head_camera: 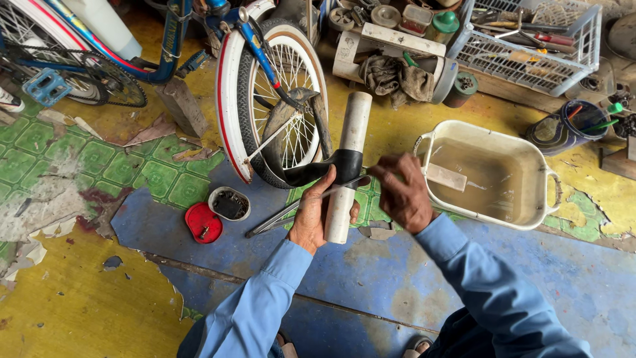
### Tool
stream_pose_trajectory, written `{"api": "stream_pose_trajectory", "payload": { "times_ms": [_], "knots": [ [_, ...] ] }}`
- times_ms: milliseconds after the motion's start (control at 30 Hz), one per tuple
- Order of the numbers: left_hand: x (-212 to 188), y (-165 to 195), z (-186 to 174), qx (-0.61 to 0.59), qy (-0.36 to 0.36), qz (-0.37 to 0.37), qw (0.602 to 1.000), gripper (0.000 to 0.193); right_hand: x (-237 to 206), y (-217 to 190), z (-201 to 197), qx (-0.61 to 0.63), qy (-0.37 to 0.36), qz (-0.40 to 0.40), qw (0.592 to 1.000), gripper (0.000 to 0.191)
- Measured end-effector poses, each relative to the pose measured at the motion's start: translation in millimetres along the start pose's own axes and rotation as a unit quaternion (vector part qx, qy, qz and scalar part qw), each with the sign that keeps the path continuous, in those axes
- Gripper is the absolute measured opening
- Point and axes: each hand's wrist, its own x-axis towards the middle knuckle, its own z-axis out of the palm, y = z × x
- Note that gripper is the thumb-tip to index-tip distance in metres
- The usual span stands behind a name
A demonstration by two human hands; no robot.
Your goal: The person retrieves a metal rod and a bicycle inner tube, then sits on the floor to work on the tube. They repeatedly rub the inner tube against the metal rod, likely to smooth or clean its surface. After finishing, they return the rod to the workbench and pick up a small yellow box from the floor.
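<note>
My left hand (315, 215) grips a white plastic pipe (351, 136) that lies on the floor, pressing a black rubber inner tube (331, 166) stretched across it. The tube runs back to a small bicycle wheel (268, 86) with a white tyre. My right hand (401, 193) is closed on a thin metal tool (344, 185), whose end rests on the rubber over the pipe. Both arms wear light blue sleeves.
A cream basin of murky water (487, 174) with a small block in it stands to the right. A red lid (203, 223) and an open round tin (229, 203) lie at left. Behind are a blue bicycle frame (99, 59), a rag (396, 78) and a white basket of tools (530, 40).
</note>
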Motion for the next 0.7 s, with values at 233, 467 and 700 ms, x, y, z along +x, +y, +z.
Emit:
{"api": "stream_pose_trajectory", "payload": {
  "times_ms": [233,467,700],
  "knots": [
    [-0.2,1.5,-0.2,-0.013,-0.019,0.011,1.000,0.065,5.6,-3.4,2.5,-0.060,0.010,-0.047,0.997,0.041],
    [-0.7,1.9,-2.7,-0.019,-0.042,0.021,0.999,0.068,0.1,-6.5,0.2,0.067,-0.032,0.122,0.990,0.041],
    [0.6,2.1,-1.4,-0.034,-0.019,-0.020,0.999,0.066,6.5,-4.2,4.6,-0.050,0.030,-0.040,0.997,0.041]
  ]
}}
